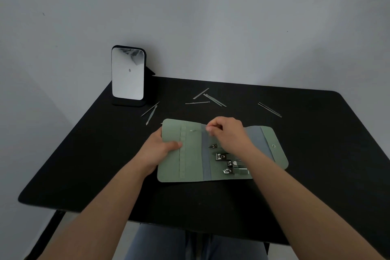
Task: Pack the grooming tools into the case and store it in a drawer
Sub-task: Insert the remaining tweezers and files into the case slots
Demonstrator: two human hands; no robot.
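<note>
A green fold-out case (190, 160) lies open on the black table (316, 164). Several metal clippers (229, 162) sit in its middle panel. My left hand (162, 145) grips the case's left edge, thumb on top. My right hand (228, 133) is over the case's upper middle, fingers pinched at the strap row; a thin tool tip (193, 130) shows just left of the fingers. Whether I hold it is unclear. Loose slim tools lie beyond the case: two at the left (150, 113), three in the middle (207, 99), two at the right (270, 109).
A small standing mirror (128, 74) in a black frame stands at the table's back left corner against the grey wall. My legs in jeans (168, 245) show under the table's near edge.
</note>
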